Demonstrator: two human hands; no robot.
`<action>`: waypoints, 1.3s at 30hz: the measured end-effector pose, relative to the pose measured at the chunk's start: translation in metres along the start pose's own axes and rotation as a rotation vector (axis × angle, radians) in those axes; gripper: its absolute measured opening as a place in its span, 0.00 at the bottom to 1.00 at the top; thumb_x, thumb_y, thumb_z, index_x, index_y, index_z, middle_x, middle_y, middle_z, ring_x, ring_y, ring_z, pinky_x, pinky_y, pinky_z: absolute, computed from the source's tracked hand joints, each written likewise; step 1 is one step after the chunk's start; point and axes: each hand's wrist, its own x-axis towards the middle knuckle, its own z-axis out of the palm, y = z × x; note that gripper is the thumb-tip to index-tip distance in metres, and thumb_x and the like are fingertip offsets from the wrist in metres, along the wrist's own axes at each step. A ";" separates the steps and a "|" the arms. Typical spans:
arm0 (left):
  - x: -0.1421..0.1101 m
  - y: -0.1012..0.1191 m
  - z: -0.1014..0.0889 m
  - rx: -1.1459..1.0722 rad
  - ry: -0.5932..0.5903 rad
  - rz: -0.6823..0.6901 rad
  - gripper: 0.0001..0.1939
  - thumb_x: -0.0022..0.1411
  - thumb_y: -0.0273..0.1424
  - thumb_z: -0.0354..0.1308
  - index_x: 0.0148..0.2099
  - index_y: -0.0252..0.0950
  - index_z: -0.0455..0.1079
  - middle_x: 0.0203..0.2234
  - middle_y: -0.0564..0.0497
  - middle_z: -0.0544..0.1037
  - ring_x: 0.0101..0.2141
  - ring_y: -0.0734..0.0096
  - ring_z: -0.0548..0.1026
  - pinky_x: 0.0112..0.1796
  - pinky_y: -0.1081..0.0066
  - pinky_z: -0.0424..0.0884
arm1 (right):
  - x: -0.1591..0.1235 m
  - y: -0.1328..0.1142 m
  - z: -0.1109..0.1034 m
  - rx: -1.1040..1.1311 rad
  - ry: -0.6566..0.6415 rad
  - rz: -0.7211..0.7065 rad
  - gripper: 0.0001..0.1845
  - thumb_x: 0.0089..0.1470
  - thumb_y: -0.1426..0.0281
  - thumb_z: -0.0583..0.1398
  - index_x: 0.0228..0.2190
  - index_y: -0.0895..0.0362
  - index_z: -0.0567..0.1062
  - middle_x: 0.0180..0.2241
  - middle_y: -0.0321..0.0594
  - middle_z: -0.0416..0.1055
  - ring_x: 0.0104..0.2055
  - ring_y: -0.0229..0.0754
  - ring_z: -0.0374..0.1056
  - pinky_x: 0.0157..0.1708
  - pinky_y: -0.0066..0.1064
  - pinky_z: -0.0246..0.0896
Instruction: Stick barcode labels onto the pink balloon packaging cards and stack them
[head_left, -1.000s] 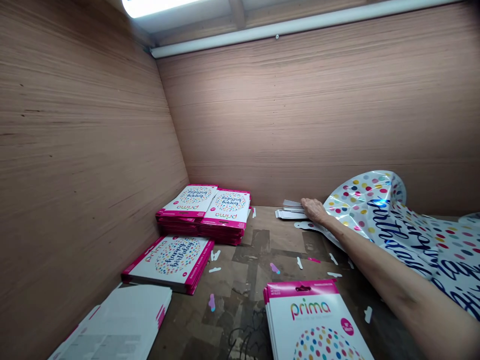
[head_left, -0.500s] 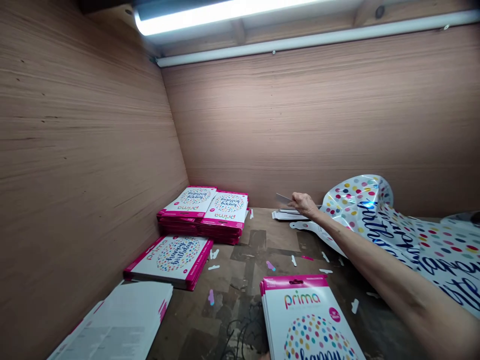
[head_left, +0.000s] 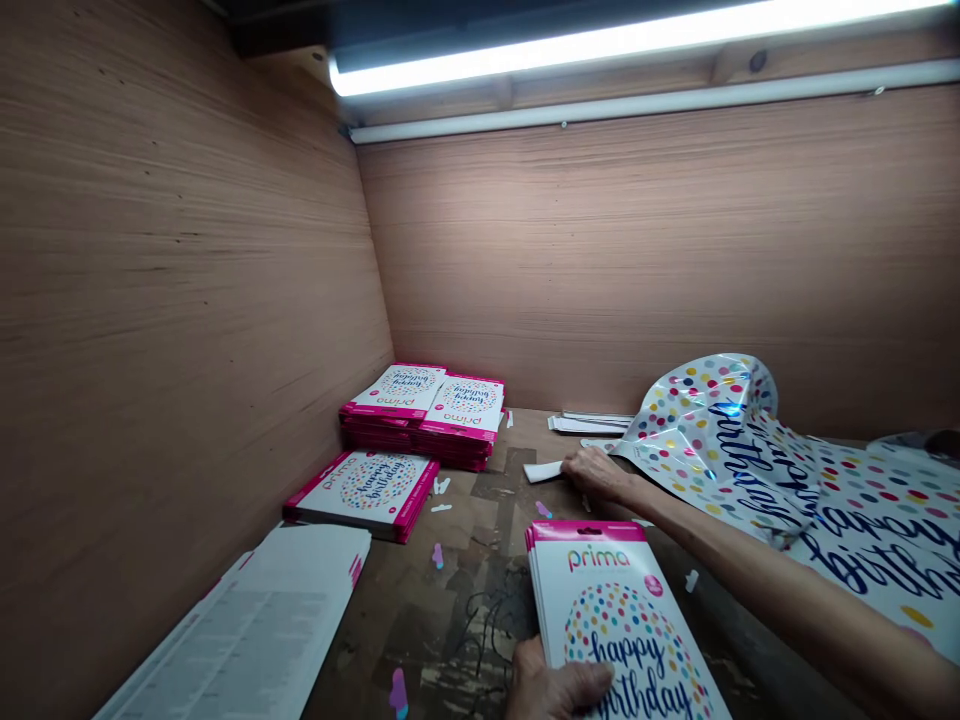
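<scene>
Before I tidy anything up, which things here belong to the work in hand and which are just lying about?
Likely part of the work:
Front prima packets, held by the left hand
White strip, held by the right hand
Strip pile near the back wall
Dotted foil
Packet stacks on the left

Likely just lying about:
Pink-and-blue scraps
Small white scraps

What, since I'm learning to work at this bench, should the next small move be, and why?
Perhaps bring the right hand and its white strip toward the front stack of prima packs. The strip is pinched, apart from the white pile behind, while the left hand grips that stack, thumb on top, so both hands seem ready.
</scene>
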 end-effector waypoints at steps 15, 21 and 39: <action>0.003 -0.008 -0.002 -0.048 0.036 -0.026 0.31 0.27 0.25 0.70 0.39 0.25 0.68 0.30 0.36 0.78 0.42 0.37 0.72 0.46 0.45 0.63 | -0.006 -0.004 0.009 0.138 0.060 0.108 0.10 0.58 0.70 0.53 0.39 0.60 0.69 0.35 0.39 0.70 0.37 0.39 0.66 0.38 0.35 0.61; 0.003 -0.007 -0.001 -0.052 0.037 -0.029 0.31 0.27 0.24 0.70 0.39 0.23 0.68 0.32 0.33 0.77 0.42 0.35 0.72 0.45 0.45 0.63 | 0.007 0.001 0.003 0.240 0.050 0.191 0.11 0.57 0.64 0.55 0.35 0.60 0.71 0.35 0.38 0.69 0.36 0.38 0.67 0.38 0.35 0.63; -0.006 -0.005 0.007 -0.042 0.021 -0.020 0.29 0.30 0.24 0.69 0.40 0.25 0.68 0.33 0.36 0.78 0.44 0.38 0.71 0.46 0.45 0.62 | -0.013 0.017 -0.001 0.614 -0.010 0.036 0.18 0.38 0.62 0.64 0.33 0.58 0.76 0.35 0.39 0.70 0.35 0.41 0.66 0.31 0.26 0.56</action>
